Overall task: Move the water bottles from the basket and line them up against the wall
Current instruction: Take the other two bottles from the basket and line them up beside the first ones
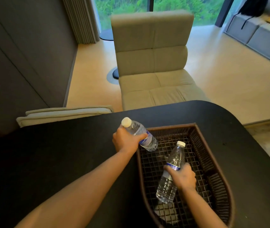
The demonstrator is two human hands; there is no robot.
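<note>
A dark brown wicker basket (213, 163) with a wire-mesh bottom sits on the right part of the black table (57, 162). My left hand (126, 139) grips a clear water bottle (145, 138) with a white cap and blue label, tilted, above the basket's left rim. My right hand (182, 177) grips a second clear water bottle (172, 171) around its blue label, held slanted over the inside of the basket. No other bottle shows in the basket. The dark wall (21, 60) rises beyond the table's left side.
A beige cushioned chair (152, 63) stands just beyond the table's far edge. A folded beige cushion (62, 114) lies at the far left edge. The table's right corner is rounded. A grey sofa (262, 35) stands far right, by the window.
</note>
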